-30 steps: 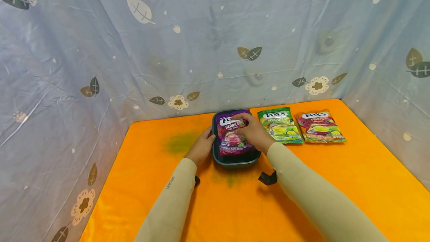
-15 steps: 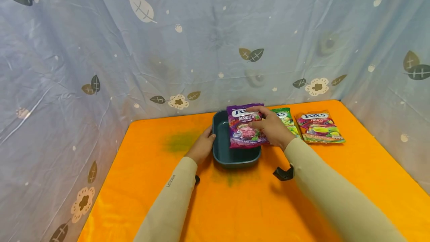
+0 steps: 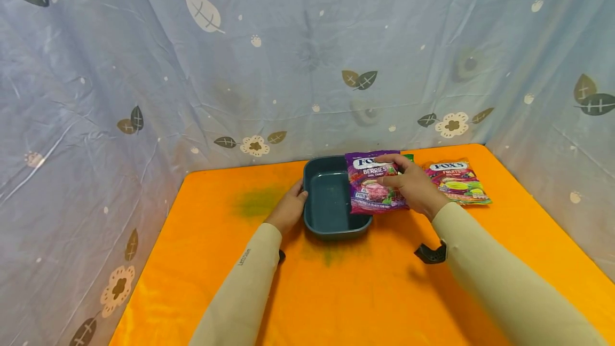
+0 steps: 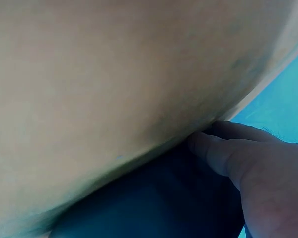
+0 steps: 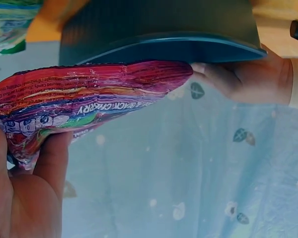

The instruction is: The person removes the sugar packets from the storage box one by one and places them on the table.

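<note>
My right hand pinches the right side of a purple Fox's Berries candy bag, lifted and overlapping the right edge of a dark teal rectangular container in the head view. Seen from the right wrist, the bag bulges from between thumb and finger, its far end close to the container's rim. My left hand holds the container's left wall, thumb near the rim; the left wrist view shows those fingers at its edge. The container's visible floor has nothing on it.
A green Fox's candy bag lies mostly hidden behind the berries bag and right hand. To its right lies a red Fox's Fruits bag. An orange cloth covers the table, with a patterned curtain behind.
The right hand has raised the berries bag out of the container and carried it right, now in front of the green bag. The left hand stays at the container.
</note>
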Available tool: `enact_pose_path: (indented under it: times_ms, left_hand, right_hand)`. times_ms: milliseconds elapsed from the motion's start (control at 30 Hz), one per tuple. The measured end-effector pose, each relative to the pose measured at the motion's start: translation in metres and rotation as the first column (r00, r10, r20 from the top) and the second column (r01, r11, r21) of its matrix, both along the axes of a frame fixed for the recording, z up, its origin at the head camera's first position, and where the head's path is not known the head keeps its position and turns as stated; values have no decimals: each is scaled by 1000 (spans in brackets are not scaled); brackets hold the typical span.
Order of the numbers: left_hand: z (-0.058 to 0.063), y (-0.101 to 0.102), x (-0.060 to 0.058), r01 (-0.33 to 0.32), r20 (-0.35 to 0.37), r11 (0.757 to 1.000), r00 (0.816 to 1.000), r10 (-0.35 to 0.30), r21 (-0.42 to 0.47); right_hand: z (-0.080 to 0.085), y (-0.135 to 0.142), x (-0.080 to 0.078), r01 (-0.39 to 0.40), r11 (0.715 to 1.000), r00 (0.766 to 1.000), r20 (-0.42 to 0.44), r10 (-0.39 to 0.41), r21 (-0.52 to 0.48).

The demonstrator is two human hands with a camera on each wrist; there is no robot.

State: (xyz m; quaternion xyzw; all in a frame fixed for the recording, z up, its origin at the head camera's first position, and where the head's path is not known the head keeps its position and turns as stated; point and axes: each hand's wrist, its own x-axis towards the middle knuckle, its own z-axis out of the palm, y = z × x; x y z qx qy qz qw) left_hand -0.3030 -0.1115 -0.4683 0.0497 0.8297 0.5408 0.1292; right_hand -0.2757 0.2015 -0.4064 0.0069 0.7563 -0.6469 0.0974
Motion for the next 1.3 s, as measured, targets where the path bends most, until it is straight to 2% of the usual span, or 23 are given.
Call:
enact_pose_path:
  times_ms: [433,733,867,1300]
  left_hand:
    - [1,2,-1,-12,-5,999,1000,12,-30]
    - [1,3,2,-16,-7,999,1000,16,-35]
    - [1,3,2,-20,-1,999,1000,20,-35]
    - [1,1,5,-11,19,999,1000,11,-36]
  right_hand:
    - [0,35,23,2,997,1000,18,-4,71]
    - [-5,59,44,14,998,1000,17,-15,56]
    - [-13,65,54,10,995,999,43,-14,97]
    - [-50,60,87,-46,998,993,109,41,36]
